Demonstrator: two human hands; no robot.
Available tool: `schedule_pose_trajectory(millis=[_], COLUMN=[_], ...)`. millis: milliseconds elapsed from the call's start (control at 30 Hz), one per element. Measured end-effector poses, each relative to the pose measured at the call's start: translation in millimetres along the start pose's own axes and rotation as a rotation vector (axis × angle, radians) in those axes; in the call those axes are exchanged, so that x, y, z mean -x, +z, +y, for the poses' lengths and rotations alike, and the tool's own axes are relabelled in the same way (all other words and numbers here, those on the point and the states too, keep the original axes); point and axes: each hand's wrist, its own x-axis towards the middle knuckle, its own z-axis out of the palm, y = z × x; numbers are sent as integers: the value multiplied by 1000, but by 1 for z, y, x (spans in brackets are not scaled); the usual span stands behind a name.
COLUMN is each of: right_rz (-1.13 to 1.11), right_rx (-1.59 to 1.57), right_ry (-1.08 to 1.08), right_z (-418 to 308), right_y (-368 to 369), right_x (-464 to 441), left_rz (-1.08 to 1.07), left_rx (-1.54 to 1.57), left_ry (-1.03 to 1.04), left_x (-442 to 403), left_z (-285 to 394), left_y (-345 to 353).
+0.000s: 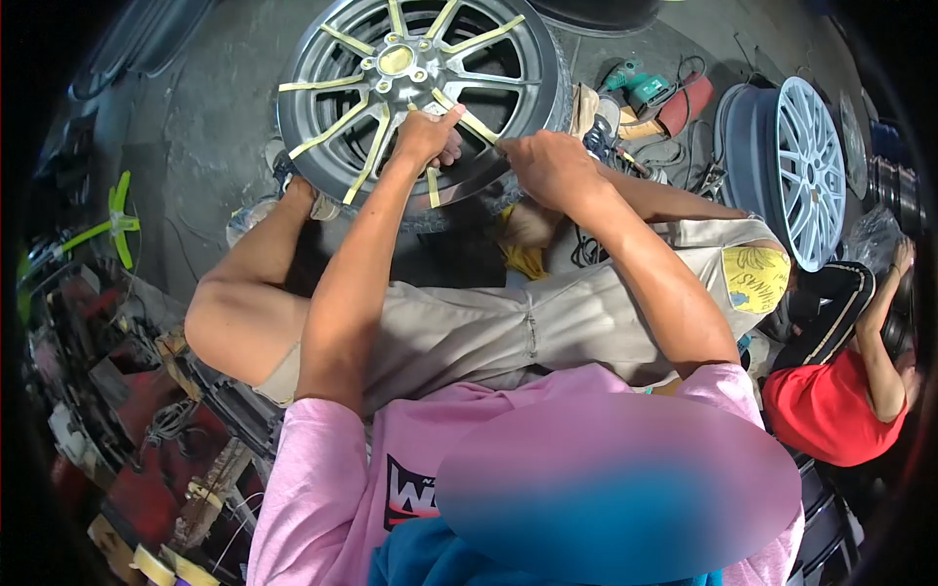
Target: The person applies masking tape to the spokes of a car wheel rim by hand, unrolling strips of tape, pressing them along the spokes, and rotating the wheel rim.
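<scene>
A dark car wheel rim (459,86) lies face up in front of me, with pale yellow masking tape strips (332,127) along its spokes. My left hand (427,139) is over a lower spoke, its thumb along a taped edge and its other fingers curled below. My right hand (553,168) is closed at the outer end of a taped spoke, near the rim's lower right edge. Its fingertips are pinched together, and what they hold is hidden. A round piece of tape (396,61) covers the hub centre. Under the rim shows a dark tyre (430,223).
A green power tool (645,90) with cables lies right of the rim. Farther right stands a light blue wheel rim (811,174). A person in a red shirt (835,410) sits at the right. Lower left holds clutter, tape rolls (153,565) and a bright green stand (121,221).
</scene>
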Motion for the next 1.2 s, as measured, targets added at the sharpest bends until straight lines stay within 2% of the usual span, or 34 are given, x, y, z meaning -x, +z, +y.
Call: schedule_pose_trajectory(millis=[267,400,467,733,867,933,1000,1200], right_rz=[-24,26,-45,21,62,49,40,-86], right_rx=[-64,-105,-69,-118,-167,-174,-179,-76], right_ry=[61,6,3,1,1,11,12,122], right_z=[-5,-1,0,-1,2,4,3,7], right_y=[-25,-24,-17,-19,-19,-20,-26,-44], right_x=[0,2,0,3,4,6,6,11], left_rz=[-82,-81,-75,-180,-201,-118,-112,-73], left_rx=[-36,-132,-167,-265,-164,-36,-76,-270], left_ry=[16,27,18,54,108,38,41,195], left_x=[-2,-4,-4,-11,-3,0,0,-3], left_z=[-4,-5,-4,-13,-7,-5,-6,-16], left_y=[3,4,6,18,11,8,9,18])
